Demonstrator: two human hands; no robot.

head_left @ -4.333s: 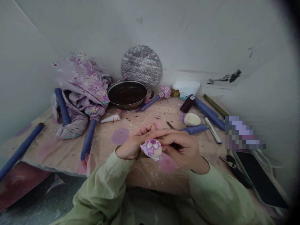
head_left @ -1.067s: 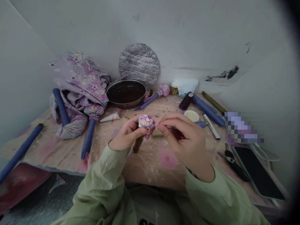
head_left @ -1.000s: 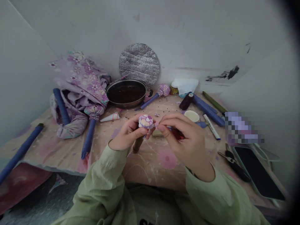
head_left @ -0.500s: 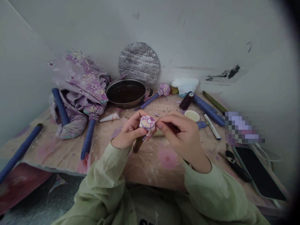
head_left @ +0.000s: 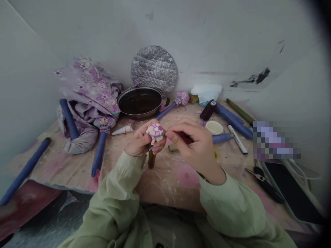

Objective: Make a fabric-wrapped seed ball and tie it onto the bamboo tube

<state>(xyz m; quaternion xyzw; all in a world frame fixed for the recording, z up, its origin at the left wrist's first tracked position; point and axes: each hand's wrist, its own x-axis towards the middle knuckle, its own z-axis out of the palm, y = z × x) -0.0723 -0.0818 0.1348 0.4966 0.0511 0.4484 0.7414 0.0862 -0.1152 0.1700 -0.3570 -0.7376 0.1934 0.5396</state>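
In the head view, my left hand is closed around a small round white-and-purple patterned bundle, with a loose, frilled-looking lower edge. A brown stick points down beneath it; whether the two are joined is hidden by my fingers. My right hand pinches thumb against forefinger at the right side of the bundle. What lies between those fingertips is too small to make out. Something dark red shows in the shade of that palm. A white paper-like cone with red lines lies left of my hands.
Behind stand a black pan of dark liquid and a silvery foil disc. Left are flowered cloth and blue-wrapped sticks. Right lie a dark thread spool, a shallow cream dish, a marker, pliers and a phone.
Both hands and the bundle have shifted a little to the left. The bundle has turned, and more of its frilled lower edge shows. My right hand still pinches at its side.
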